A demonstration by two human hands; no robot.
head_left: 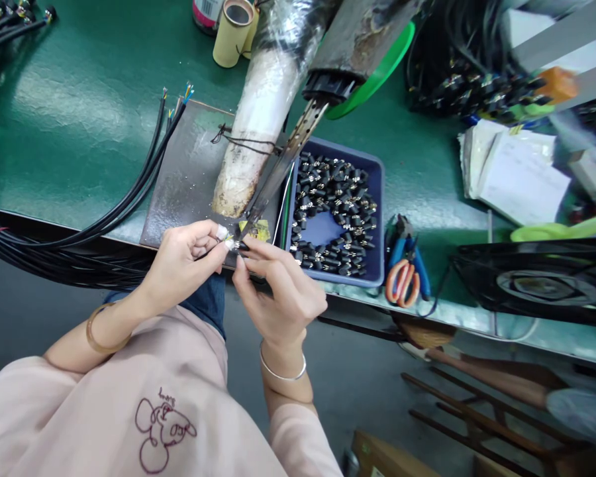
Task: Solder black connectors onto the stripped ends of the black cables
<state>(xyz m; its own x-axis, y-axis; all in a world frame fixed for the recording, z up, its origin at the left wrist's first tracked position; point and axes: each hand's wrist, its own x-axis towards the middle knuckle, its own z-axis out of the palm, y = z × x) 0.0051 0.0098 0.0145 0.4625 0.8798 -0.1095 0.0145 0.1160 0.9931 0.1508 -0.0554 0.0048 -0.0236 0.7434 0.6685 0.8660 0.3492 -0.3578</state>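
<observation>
At the front edge of the bench, my left hand [179, 258] is closed in a pinch on the stripped end of a cable, where thin coloured wires show. Close against it, my right hand [283, 285] pinches a small black connector [241, 246] between thumb and fingers. The tip of a fixed soldering iron [298, 142] points down just above both sets of fingertips. Under them lies a dark metal plate [179, 179] with a yellow patch [258, 230]. My fingers partly hide where wires and connector meet.
Right of the plate stands a blue tray [380, 218] of small black connectors. Pliers [404, 271] lie beside it. Black cables [124, 205] hang along the left edge. A wrapped white duct [255, 119] reaches over the plate. A black fan [541, 285] sits at the right.
</observation>
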